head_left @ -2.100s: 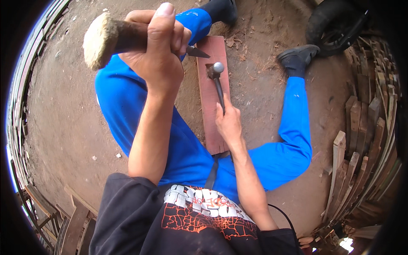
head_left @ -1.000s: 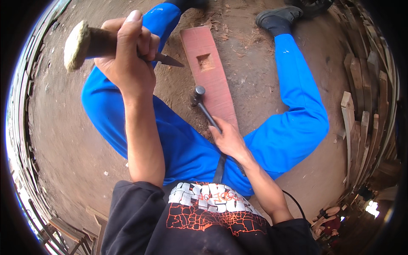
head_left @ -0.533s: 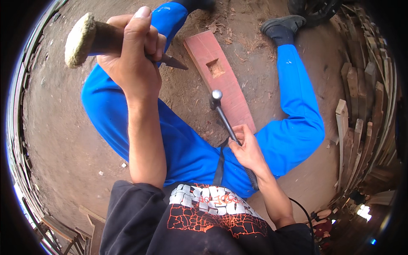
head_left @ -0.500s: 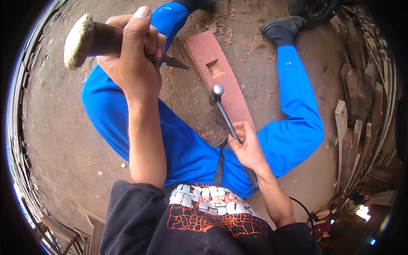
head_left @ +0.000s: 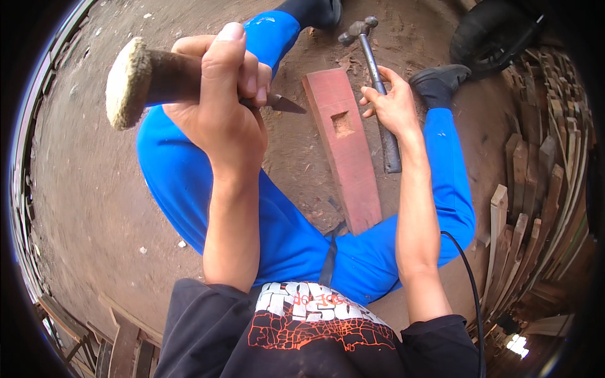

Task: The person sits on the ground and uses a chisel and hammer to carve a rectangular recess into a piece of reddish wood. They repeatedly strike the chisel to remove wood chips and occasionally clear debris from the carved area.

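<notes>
Raised at the left, my left hand (head_left: 228, 120) is closed around the dark handle of a chisel (head_left: 174, 77). Its butt end is pale and frayed, and the narrow pointed blade aims right toward the wood, apart from it. My right hand (head_left: 392, 104) grips a hammer (head_left: 370, 58) with a dark shaft around mid-handle, fingers loosely curled; its metal head is at the far end. Between my legs lies a reddish wooden block (head_left: 355, 160), with a squarish recess cut in its upper face showing paler wood inside.
My legs in blue trousers (head_left: 183, 183) lie either side of the block on bare earth ground (head_left: 94, 189). Many upright timber offcuts (head_left: 517, 176) line the right side. A black wheel (head_left: 482, 34) stands at the far right. Wooden pieces (head_left: 123, 343) sit at the lower left.
My right hand has carried the hammer forward and right, from above the near end of the block to beside it. My left hand still holds the chisel, slightly right and lower in view.
</notes>
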Tool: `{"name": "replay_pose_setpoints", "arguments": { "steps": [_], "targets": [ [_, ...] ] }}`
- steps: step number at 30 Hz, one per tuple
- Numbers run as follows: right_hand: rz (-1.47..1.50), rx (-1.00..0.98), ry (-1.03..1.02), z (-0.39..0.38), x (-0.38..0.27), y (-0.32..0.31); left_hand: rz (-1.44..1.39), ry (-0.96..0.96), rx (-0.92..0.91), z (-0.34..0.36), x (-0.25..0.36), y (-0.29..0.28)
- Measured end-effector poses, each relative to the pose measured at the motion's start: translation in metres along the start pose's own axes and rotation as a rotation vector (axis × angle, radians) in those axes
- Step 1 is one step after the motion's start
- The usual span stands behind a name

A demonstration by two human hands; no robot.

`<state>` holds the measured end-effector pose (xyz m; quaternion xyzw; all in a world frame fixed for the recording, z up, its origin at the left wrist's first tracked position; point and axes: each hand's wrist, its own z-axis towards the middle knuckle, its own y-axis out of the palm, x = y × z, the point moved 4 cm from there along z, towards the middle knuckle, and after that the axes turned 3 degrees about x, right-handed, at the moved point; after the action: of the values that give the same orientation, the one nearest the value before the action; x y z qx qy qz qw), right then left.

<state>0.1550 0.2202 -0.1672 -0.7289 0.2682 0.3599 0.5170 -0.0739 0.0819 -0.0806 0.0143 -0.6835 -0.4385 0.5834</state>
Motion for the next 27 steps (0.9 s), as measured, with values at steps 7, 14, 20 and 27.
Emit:
{"name": "replay_pose_setpoints", "arguments": {
  "steps": [7, 14, 20, 27],
  "targets": [
    [-0.467, -0.329, 0.046, 0.006, -0.014, 0.012, 0.053, 0.006, 0.039, 0.003, -0.001, -0.006],
    [-0.378, -0.383, 0.177, -0.025, 0.004, -0.015, 0.058, -0.01, 0.0, -0.003, -0.003, -0.001],
    [-0.532, -0.259, 0.002, -0.042, 0.019, -0.011, -0.006, -0.048, -0.083, -0.017, -0.015, 0.017],
    [-0.627, -0.348, 0.068, -0.024, 0.016, 0.007, 0.014, -0.065, -0.135, -0.024, -0.034, 0.023]
  ]
}}
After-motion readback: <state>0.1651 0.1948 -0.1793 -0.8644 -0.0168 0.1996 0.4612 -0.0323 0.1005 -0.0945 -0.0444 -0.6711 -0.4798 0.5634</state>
